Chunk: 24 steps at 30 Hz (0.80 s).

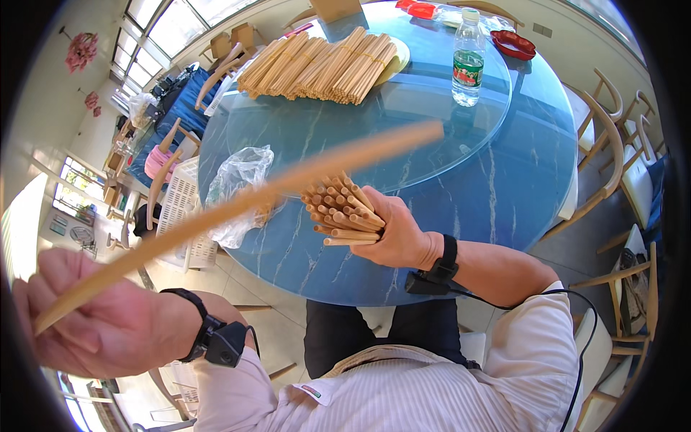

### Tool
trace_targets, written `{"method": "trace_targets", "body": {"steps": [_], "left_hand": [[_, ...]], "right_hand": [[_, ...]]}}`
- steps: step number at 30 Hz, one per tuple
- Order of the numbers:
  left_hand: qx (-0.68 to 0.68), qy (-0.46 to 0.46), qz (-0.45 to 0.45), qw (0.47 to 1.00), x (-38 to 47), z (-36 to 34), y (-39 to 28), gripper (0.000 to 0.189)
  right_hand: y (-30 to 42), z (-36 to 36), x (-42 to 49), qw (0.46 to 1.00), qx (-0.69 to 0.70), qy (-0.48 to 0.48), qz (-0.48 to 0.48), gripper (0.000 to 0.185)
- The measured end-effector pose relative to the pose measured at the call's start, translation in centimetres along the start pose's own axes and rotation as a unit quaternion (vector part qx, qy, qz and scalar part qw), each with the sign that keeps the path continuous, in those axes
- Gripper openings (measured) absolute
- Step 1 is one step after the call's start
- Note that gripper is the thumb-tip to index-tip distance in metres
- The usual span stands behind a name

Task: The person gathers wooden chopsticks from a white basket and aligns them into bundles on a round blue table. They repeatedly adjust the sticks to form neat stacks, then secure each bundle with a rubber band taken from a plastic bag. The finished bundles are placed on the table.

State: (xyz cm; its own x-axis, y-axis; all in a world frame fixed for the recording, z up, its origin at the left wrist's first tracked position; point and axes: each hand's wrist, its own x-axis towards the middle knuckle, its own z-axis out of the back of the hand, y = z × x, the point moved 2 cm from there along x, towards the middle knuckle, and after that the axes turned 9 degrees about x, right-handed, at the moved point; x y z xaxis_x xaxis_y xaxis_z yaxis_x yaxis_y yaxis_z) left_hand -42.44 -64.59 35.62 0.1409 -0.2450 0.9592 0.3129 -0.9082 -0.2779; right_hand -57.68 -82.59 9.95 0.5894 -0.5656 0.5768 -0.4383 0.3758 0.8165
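A single long wooden chopstick [243, 201] is pinched in my left hand [108, 324], raised close to the camera at the left. It slants up to the right across the view and looks blurred. My right hand [402, 232] grips a bundle of wooden chopsticks [340, 208] above the near part of the blue table [351, 275], their ends pointing to the upper left. Farther back lie several tied bundles of chopsticks [318, 65], side by side. A crumpled clear plastic bag [243, 162] lies by the table's left edge, partly behind the raised chopstick, with something brownish at its lower right.
A clear plastic bottle [467, 70] with a green label stands on the round glass turntable [486, 146]. Behind it are a red dish [513, 46] and red packaging [418, 9]. Left of the table is a white plastic basket [181, 189]; wooden chairs [610, 162] stand right.
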Motion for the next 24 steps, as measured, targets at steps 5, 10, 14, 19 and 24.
{"method": "trace_targets", "body": {"steps": [5,10,14,19,24], "left_hand": [[0.308,-0.067,-0.245,0.917,-9.2,-0.5,3.4,0.030],[0.310,0.319,-0.159,0.882,-17.5,-2.3,9.9,0.035],[0.253,0.384,-0.135,0.878,-20.1,-2.7,12.1,0.032],[0.162,0.435,-0.026,0.885,-21.6,-1.8,13.1,0.034],[0.207,0.205,0.213,0.933,-18.5,-2.0,16.4,0.068]], "right_hand": [[0.9,1.3,0.4,0.982,0.143,-0.045,-0.117,0.029],[1.3,2.7,1.9,0.877,0.395,-0.036,-0.271,0.031],[0.7,2.5,2.2,0.824,0.479,-0.043,-0.300,0.037],[-1.0,3.0,2.4,0.841,0.458,-0.045,-0.284,0.039],[0.3,3.0,2.1,0.944,0.259,-0.026,-0.203,0.033]]}}
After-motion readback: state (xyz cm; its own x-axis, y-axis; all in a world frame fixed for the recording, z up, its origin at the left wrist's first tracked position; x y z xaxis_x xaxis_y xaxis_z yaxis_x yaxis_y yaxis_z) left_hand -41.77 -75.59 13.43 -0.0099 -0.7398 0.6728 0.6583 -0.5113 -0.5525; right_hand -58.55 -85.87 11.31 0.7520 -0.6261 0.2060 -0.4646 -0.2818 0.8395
